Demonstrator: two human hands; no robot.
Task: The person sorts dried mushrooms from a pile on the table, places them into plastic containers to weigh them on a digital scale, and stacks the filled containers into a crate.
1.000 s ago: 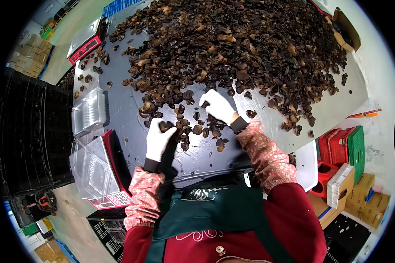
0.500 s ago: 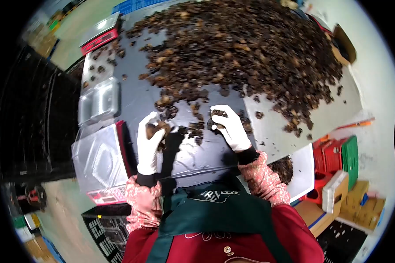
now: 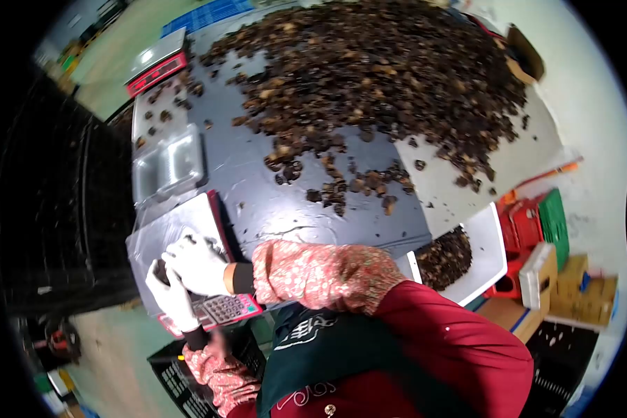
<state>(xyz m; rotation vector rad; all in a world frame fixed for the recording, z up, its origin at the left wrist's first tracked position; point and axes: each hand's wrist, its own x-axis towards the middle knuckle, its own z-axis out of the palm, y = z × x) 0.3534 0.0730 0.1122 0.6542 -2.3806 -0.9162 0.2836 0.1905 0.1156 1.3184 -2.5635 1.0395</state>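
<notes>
Both white-gloved hands are together over the clear plastic tray (image 3: 143, 244) on the near scale (image 3: 223, 310), which has a red edge and a keypad. My left hand (image 3: 171, 296) is curled, and a few dark brown dried pieces (image 3: 161, 272) show between its thumb and fingers. Just beside and partly over it, my right hand (image 3: 196, 266) has bent fingers pointing left. What lies under its palm is hidden. A large heap of similar dark dried pieces (image 3: 383, 76) spreads over the grey table (image 3: 251, 167), with a small loose cluster (image 3: 341, 188) nearer me.
An empty clear two-part tray (image 3: 167, 167) lies at the table's left edge, before a second red scale (image 3: 157, 66). On my right stands a white bin (image 3: 491, 244) holding dark pieces. Red and green crates (image 3: 529, 226) and cartons (image 3: 582, 292) are beyond it.
Both hands have moved left and toward me from the loose pieces to the near scale. My right arm now crosses in front of my body. Some loose pieces have left the table's near area.
</notes>
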